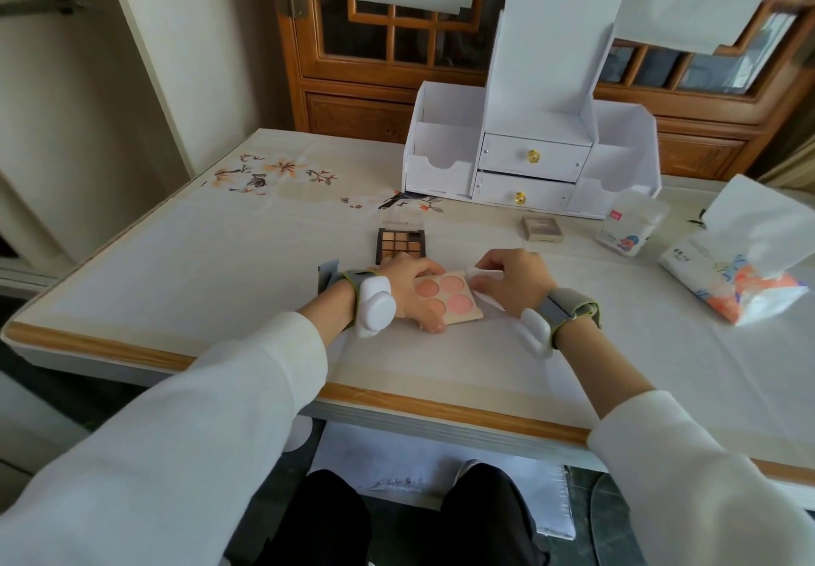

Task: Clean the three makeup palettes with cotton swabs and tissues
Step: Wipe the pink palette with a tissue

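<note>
Our left hand (410, 290) grips the blush palette (450, 296); right hand (514, 283) pinches a tissue (485, 275), seemingly on its edge. Eyeshadow palette (400, 246) beyond left hand.

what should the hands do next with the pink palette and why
Probably draw the tissue inward across the frame of the four-pan pink palette. The left hand grips the palette to steady it, and the right hand pinches the tissue at its right edge, so a short wipe seems the natural next stroke.
</note>
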